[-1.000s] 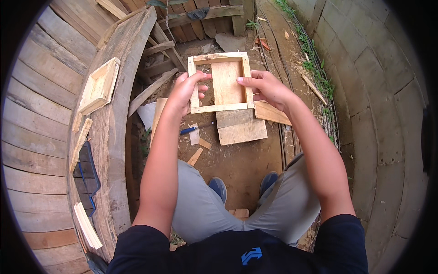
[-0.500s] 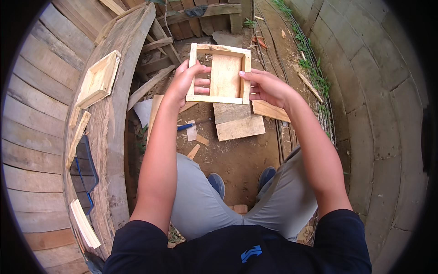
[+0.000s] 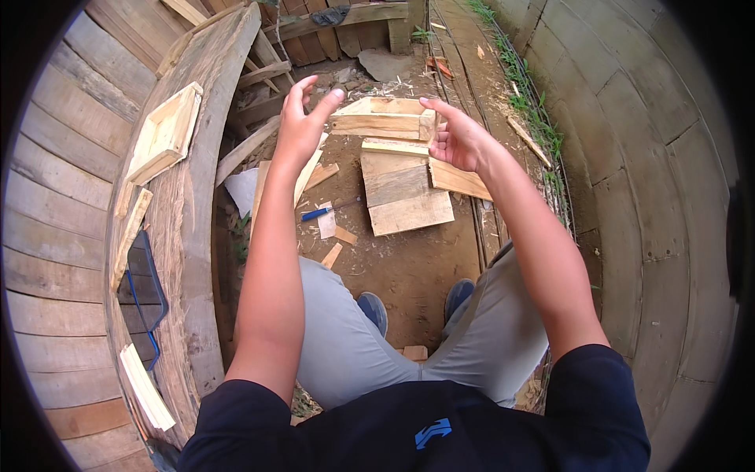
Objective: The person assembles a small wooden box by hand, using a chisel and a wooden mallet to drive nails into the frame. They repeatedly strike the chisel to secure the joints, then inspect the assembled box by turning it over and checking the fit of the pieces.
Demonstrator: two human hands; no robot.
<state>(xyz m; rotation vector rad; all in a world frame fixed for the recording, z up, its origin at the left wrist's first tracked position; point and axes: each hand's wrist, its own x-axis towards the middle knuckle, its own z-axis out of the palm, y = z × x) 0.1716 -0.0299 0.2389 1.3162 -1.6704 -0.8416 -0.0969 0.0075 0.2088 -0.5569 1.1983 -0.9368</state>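
Holding wooden frame (image 3: 376, 126) by its right end: right hand (image 3: 462, 143), thumb at the far corner, other fingers curled in near the same end. Grip looks narrow; exact fingertip contact partly hidden. Left hand (image 3: 305, 126) off the frame, just beside its left end, thumb and fingers spread wide, nothing in them. Frame is in front of the person, between the hands, tipped so one long side faces the camera; it shows just beyond the flat boards (image 3: 409, 211) on the dirt ground (image 3: 393, 263). Whether it touches anything below, cannot tell.

Right of the boards: wood offcut (image 3: 460, 180), its left end against or over their right edge, can't tell which. Left of the boards: blue-handled tool (image 3: 316, 213), near a pale scrap (image 3: 326, 226). Small wood piece (image 3: 344, 235) beside the scrap.

Wooden bench (image 3: 177, 228) runs along the left. Shallow wooden box (image 3: 165, 135) toward its far end, by the left edge. Long wood strip (image 3: 134, 236) along that same edge, nearer. Pale slats (image 3: 146, 387) by the near left corner.
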